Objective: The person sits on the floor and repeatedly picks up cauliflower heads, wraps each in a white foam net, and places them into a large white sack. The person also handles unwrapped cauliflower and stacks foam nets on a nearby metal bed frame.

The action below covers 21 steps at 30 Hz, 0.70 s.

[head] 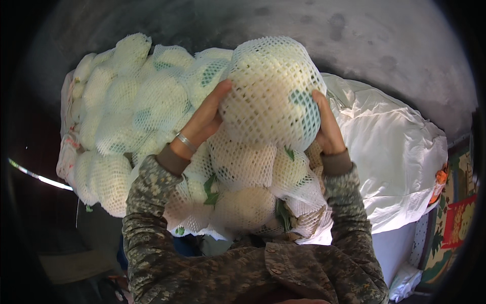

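Observation:
Between my two hands is a large cauliflower in a white foam net sleeve (273,91), raised over a heap of similar ones. My left hand (207,117), with a metal bracelet at the wrist, presses its left side. On its right side lies my right hand (328,125), fingers partly hidden behind the net. Just below it are more net-wrapped cauliflowers (243,159), with green leaves (210,190) sticking out among them. Further netted heads (159,98) are stacked closely to the left.
A large white sack or sheet (391,152) bulges at the right, with an orange packet (439,182) at its edge. Behind the heap stands a grey stained wall or floor surface (338,41). A white plastic bag (405,281) lies low at the right, near a patterned colourful surface (455,228).

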Available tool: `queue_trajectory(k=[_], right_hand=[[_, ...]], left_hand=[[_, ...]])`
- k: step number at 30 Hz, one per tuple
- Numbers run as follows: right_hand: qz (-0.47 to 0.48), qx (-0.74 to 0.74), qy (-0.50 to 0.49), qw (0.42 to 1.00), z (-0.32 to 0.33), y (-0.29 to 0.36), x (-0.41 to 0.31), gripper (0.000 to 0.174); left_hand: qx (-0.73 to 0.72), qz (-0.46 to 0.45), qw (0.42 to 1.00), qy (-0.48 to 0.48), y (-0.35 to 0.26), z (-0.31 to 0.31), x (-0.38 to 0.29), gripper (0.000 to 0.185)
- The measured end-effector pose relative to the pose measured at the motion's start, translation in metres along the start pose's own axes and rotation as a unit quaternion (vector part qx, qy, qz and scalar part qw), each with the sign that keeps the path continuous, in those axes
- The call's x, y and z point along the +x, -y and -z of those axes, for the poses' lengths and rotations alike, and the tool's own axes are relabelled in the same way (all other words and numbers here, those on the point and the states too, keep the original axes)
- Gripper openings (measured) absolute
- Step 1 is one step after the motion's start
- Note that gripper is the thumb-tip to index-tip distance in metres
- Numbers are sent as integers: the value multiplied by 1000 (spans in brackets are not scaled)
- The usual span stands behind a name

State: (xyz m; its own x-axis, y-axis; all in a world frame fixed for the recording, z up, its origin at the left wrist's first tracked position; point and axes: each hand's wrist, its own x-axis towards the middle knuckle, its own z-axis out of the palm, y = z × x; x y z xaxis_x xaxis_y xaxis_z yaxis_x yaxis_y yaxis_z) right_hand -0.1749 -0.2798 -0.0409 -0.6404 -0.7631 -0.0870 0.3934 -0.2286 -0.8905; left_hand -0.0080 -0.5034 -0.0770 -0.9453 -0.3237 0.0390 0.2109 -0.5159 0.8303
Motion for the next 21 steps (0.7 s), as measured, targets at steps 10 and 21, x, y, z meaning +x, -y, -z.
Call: queue_trajectory(k=[10, 21], right_hand=[[-70, -23, -21, 997, 88, 47, 183, 40], [82, -501, -181, 842, 130, 1, 391, 75]], left_hand=[[-136, 11, 990, -44, 76, 7, 198, 64], [518, -192, 808, -206, 76, 52, 347, 72]])
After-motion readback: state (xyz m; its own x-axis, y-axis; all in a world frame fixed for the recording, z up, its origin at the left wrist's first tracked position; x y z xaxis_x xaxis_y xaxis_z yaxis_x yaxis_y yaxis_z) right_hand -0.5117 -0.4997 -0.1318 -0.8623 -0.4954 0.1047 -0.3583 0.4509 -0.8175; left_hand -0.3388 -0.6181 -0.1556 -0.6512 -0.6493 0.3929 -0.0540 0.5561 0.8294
